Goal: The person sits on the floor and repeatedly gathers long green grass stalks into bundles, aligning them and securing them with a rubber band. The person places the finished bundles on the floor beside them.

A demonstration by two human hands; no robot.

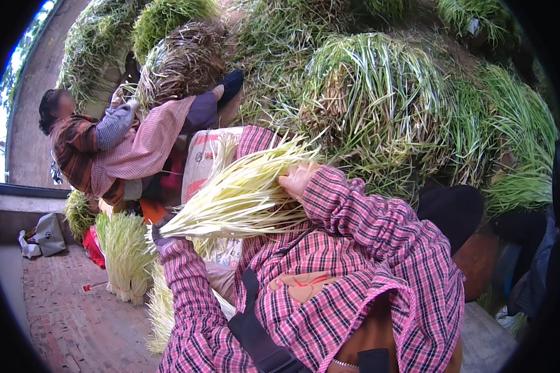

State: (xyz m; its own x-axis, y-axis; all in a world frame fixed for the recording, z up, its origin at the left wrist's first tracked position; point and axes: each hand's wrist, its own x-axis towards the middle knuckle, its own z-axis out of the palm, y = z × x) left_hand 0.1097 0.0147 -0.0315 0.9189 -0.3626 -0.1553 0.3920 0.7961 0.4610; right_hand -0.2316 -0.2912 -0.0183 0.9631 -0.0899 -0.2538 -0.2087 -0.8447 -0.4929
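A loose bunch of pale yellow-green blanched chives lies slantwise across my lap. My left hand, in a greyish glove, grips the white stem ends at the left. My right hand is closed around the leaves near the upper right end; some of its fingers are hidden by the bunch. Under and behind the bunch is a printed white-and-red woven sack, with more pale chives on it. Further pale stalks show beside my left sleeve.
Tied bundles of chives stand on the brick floor at the left. A large heap of green chives spreads ahead. Another person sits at the upper left, handling stalks by a brownish heap. A white bag lies by the wall.
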